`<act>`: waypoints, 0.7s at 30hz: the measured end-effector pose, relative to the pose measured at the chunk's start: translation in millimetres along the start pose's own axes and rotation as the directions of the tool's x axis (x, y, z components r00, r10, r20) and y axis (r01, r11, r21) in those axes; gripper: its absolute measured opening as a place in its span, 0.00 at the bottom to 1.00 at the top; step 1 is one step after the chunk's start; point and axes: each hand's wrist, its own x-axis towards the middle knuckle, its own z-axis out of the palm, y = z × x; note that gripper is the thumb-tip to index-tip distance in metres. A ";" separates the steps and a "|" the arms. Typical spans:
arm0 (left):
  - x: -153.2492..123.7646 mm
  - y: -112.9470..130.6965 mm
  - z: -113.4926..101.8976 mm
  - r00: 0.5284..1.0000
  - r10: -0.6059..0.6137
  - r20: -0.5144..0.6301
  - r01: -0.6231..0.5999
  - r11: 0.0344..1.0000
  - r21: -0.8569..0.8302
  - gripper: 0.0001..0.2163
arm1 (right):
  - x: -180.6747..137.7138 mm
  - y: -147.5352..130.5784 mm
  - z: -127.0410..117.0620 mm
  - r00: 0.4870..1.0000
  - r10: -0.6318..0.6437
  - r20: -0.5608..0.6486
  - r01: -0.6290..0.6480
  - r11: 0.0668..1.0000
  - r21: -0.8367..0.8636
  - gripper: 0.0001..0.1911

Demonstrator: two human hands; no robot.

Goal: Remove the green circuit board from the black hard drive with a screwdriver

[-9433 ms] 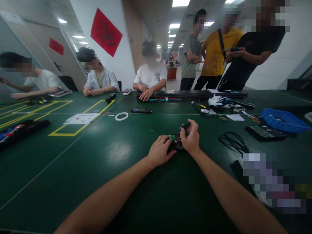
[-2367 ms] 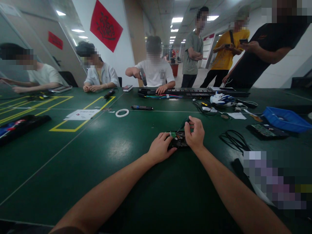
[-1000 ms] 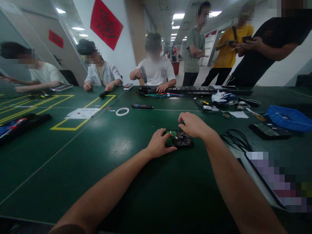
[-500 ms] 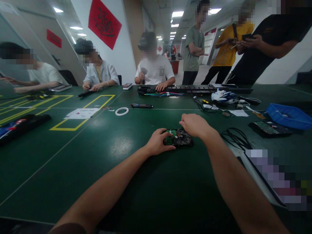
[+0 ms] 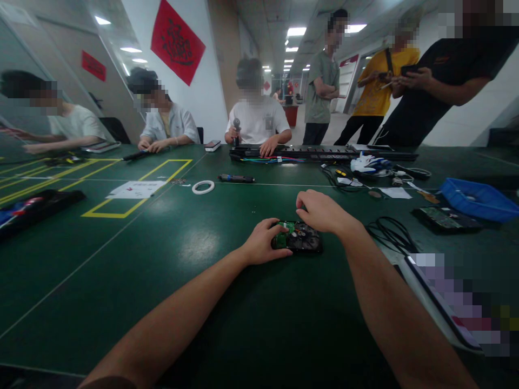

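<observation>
A small opened electronic device (image 5: 305, 239) lies on the green table, a green circuit board and dark parts showing in its black casing. My left hand (image 5: 261, 241) grips its left end, thumb along the near edge and fingers over the board side. Above the device's far right part is my right hand (image 5: 320, 209), its fingers curled closed. Whatever the right fingers hold, if anything, is hidden from view, and I cannot tell whether they touch the board.
Beyond the device lie a white ring (image 5: 203, 187) and a dark pen-shaped tool (image 5: 236, 178). To the right are a black cable (image 5: 391, 233), another circuit board (image 5: 446, 218), a blue tray (image 5: 478, 197) and a tablet-like device (image 5: 441, 302). A person opposite holds a power tool (image 5: 237, 129).
The device and my left hand have shifted slightly nearer to me. My right hand's curled fingers have moved a little left. The person opposite has turned the power tool more upright.
</observation>
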 end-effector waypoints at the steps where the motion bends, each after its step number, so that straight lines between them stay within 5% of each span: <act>1: -0.1 0.9 -0.2 1.000 -0.003 0.002 0.003 1.000 0.004 0.32 | 0.6 1.0 1.0 1.000 -0.004 -0.005 0.004 1.000 0.015 0.05; 4: 0.3 2.4 -0.9 1.000 -0.016 0.009 0.017 1.000 -0.004 0.33 | 1.4 3.4 1.3 0.999 -0.044 0.018 0.044 0.999 0.031 0.09; 11: 3.9 -3.2 4.3 0.999 -0.016 -0.044 0.014 0.999 -0.044 0.15 | 0.5 2.4 -4.7 0.999 -0.032 0.043 0.031 0.999 0.027 0.05; 16: 4.3 -3.3 5.7 0.999 -0.015 -0.045 0.013 0.999 -0.034 0.15 | 1.4 4.3 -0.7 1.000 -0.023 0.018 0.023 0.999 0.029 0.02; 21: 4.1 -3.7 7.1 0.998 -0.009 -0.063 0.006 0.999 -0.048 0.16 | 3.9 10.1 6.4 0.996 0.092 -0.013 -0.092 0.995 -0.030 0.10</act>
